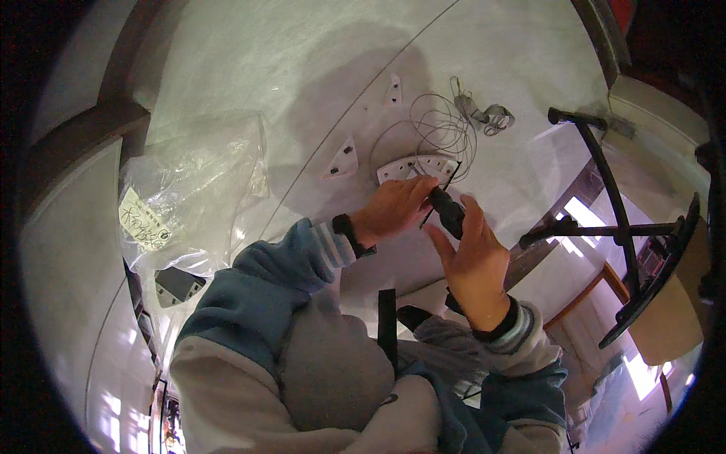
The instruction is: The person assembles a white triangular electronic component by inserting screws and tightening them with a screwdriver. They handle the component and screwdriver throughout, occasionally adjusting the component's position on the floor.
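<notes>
A dark oblong thing (448,213) is between my hands above the pale floor, its exact kind not clear. My left hand (395,209), a black band at its wrist, pinches the upper end. My right hand (478,261) curls its thumb and fingers round the lower side. A thin black strip (456,172) slants past the fingers of my left hand. Just beyond lies a white curved piece (389,172) with dark holes, partly hidden by that hand. Farther off are a white triangular piece (346,159), a smaller white piece (395,89) and a loosely coiled thin cable (441,147).
A clear plastic bag (219,166) with a yellowish label (144,219) spreads at the left, a dark flat piece with a pale edge (179,287) below it. At the right, a black tubular frame (601,163) stands near a tan board (673,318). A grey bundle (491,119) joins the cable.
</notes>
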Action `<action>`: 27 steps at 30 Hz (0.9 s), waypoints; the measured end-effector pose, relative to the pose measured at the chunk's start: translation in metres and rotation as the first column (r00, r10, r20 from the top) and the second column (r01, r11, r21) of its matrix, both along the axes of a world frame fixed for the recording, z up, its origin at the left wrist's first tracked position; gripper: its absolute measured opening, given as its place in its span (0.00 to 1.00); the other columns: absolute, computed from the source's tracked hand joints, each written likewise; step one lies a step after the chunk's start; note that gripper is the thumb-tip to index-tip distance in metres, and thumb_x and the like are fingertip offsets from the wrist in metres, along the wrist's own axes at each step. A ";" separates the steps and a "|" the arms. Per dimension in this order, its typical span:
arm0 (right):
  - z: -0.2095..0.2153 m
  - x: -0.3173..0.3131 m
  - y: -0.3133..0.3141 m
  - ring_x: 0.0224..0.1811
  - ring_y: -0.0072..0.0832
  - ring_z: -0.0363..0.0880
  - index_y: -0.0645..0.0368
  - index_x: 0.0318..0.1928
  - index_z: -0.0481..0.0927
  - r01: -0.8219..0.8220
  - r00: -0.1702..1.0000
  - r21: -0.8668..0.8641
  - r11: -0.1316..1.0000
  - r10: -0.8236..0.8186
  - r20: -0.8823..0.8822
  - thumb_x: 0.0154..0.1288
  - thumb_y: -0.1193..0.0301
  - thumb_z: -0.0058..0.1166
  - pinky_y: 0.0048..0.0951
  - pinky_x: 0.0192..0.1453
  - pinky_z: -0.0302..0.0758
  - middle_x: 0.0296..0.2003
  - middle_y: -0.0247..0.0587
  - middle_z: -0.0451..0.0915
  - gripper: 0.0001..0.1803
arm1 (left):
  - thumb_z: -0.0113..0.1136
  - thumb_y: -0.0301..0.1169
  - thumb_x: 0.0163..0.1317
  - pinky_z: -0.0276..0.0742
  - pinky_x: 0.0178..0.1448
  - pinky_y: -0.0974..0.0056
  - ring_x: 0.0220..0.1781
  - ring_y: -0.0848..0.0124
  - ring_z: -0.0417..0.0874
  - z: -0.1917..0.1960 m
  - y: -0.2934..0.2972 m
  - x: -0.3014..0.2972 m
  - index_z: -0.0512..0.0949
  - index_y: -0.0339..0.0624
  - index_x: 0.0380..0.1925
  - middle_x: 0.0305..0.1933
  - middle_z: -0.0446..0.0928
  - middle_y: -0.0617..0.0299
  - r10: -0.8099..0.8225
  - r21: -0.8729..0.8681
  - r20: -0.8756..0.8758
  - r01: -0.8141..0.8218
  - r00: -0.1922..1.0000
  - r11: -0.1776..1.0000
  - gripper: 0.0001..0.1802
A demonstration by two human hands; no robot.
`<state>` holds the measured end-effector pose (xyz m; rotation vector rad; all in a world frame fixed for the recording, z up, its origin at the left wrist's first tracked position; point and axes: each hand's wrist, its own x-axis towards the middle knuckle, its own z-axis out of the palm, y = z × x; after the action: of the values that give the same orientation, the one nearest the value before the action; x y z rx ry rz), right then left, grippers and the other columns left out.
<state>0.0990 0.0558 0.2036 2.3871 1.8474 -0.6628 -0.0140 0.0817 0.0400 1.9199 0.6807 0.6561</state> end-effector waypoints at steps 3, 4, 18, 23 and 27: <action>-0.005 -0.005 -0.001 0.29 0.38 0.78 0.61 0.48 0.71 -0.042 0.997 0.002 0.999 0.041 0.065 0.57 0.63 0.62 0.31 0.25 0.75 0.33 0.42 0.74 0.22 | 0.62 0.26 0.51 0.79 0.37 0.57 0.41 0.55 0.82 -0.001 0.001 0.001 0.67 0.35 0.50 0.46 0.77 0.52 0.005 -0.150 0.062 0.005 0.998 0.989 0.26; -0.006 -0.006 -0.001 0.29 0.38 0.77 0.61 0.48 0.71 -0.120 0.990 0.020 0.993 0.118 0.073 0.57 0.64 0.62 0.32 0.25 0.75 0.32 0.42 0.74 0.22 | 0.62 0.25 0.51 0.79 0.37 0.57 0.42 0.55 0.82 -0.001 0.001 0.000 0.66 0.35 0.51 0.48 0.77 0.52 -0.017 -0.239 0.071 0.034 0.997 0.970 0.26; 0.006 0.002 -0.003 0.35 0.42 0.79 0.63 0.56 0.68 -0.091 0.995 0.081 0.993 0.088 0.048 0.55 0.66 0.64 0.34 0.29 0.76 0.37 0.49 0.76 0.30 | 0.59 0.28 0.54 0.78 0.33 0.58 0.37 0.56 0.81 0.008 0.002 -0.005 0.69 0.36 0.45 0.43 0.76 0.52 -0.005 0.035 0.032 0.004 0.999 0.999 0.19; 0.002 -0.002 -0.006 0.23 0.37 0.79 0.58 0.53 0.72 -0.021 0.982 -0.099 0.995 0.039 0.186 0.57 0.57 0.62 0.34 0.21 0.75 0.25 0.39 0.76 0.27 | 0.65 0.31 0.50 0.77 0.33 0.58 0.34 0.57 0.80 0.003 0.000 0.003 0.69 0.39 0.39 0.35 0.75 0.55 0.119 -0.015 -0.010 -0.120 0.993 0.993 0.19; 0.002 -0.006 -0.007 0.23 0.37 0.79 0.58 0.49 0.73 0.094 0.995 0.039 0.995 -0.096 0.028 0.58 0.60 0.62 0.34 0.23 0.75 0.25 0.41 0.77 0.23 | 0.66 0.30 0.48 0.77 0.32 0.57 0.34 0.56 0.79 -0.004 -0.004 0.003 0.69 0.39 0.39 0.36 0.75 0.55 0.075 0.020 0.041 -0.076 0.996 0.997 0.20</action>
<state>0.0929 0.0484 0.2058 2.5077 1.7599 -0.6008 -0.0114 0.0778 0.0358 1.9030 0.7262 0.7508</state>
